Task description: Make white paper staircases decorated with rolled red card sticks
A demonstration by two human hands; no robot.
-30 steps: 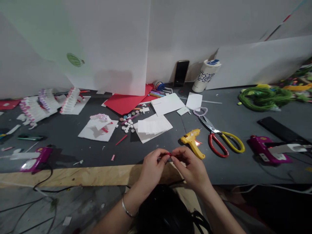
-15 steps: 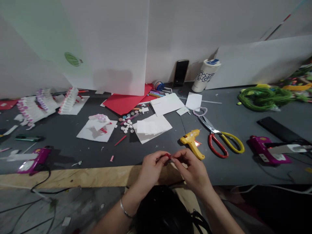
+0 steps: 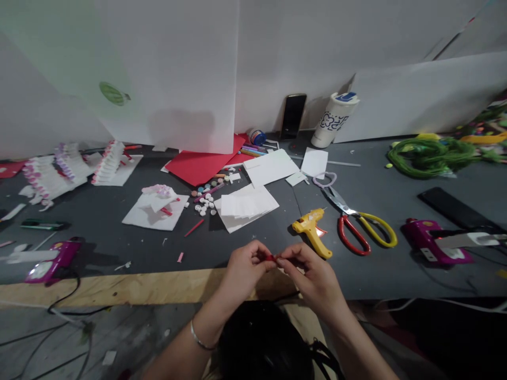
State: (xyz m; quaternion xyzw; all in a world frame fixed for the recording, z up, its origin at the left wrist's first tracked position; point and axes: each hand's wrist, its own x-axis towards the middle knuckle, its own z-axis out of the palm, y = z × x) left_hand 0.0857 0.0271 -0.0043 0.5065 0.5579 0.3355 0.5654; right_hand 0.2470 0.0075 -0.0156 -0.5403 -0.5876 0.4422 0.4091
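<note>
Pinching a small red piece (image 3: 270, 258) with thumb and fingertips, the left hand (image 3: 244, 268) meets the right hand (image 3: 316, 273), whose thumb and forefinger press together on its other end. The piece is in the air near the wooden strip (image 3: 158, 286). In my opinion it could slip to the floor (image 3: 142, 338), because it is tiny. The right hand could also knock the yellow glue gun (image 3: 309, 225), just beside it. Behind stands a white tumbler (image 3: 332, 124), its contents hidden by the blue lid (image 3: 346, 97); what the small blue jar (image 3: 258, 138) contains, I cannot tell.
</note>
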